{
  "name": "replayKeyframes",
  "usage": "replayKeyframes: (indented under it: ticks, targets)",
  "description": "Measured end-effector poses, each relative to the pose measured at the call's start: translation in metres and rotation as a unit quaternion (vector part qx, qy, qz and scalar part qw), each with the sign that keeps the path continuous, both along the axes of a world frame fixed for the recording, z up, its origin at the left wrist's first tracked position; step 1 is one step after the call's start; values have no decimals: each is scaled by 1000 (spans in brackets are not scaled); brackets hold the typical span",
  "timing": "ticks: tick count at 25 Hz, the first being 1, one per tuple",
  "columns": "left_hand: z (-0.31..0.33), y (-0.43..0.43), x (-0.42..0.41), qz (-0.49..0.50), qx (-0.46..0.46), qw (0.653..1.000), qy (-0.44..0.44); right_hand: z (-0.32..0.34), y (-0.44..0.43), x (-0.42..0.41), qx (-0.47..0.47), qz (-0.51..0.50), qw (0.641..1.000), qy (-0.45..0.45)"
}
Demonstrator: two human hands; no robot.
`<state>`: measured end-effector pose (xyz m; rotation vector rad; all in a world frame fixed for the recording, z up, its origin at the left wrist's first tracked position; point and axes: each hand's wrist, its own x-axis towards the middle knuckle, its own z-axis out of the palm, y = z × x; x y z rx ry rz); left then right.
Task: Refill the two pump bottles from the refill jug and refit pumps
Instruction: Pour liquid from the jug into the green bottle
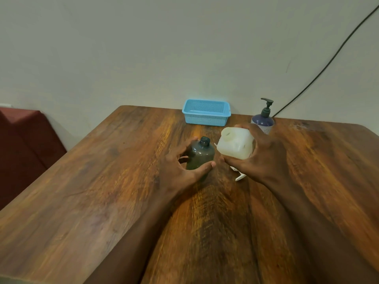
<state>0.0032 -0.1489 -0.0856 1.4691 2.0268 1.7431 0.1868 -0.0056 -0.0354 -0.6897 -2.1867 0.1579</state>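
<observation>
Wooden tabletop (102,191). Left hand (178,171) fingers curl round open dark bottle (200,155); right hand (264,156) fingers clamp tilted refill jug (235,145). Risk: narrow bottle neck, so misaimed pour spills over.

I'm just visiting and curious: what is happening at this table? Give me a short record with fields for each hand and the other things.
Left hand: grips the dark bottle, which stands on the table with its neck open and no pump.
Right hand: holds the white jug beside that bottle; nothing is pouring.
Second bottle: behind the jug, pump fitted.
Loose pump: white, lying on the table, partly under the right hand.
Basket: blue, at the far edge.
</observation>
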Motion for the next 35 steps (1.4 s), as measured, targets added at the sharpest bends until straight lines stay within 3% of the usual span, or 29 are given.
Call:
replayKeyframes:
  ticks: [5, 20, 35]
  targets:
    - [9, 16, 0, 15, 17, 999, 46, 7, 20, -8, 44, -26, 999, 2]
    - [25, 33, 16, 17, 73, 996, 45, 34, 46, -3, 126, -25, 991, -43]
    - [23, 36, 19, 22, 51, 998, 41, 32, 51, -5, 179, -20, 982, -55]
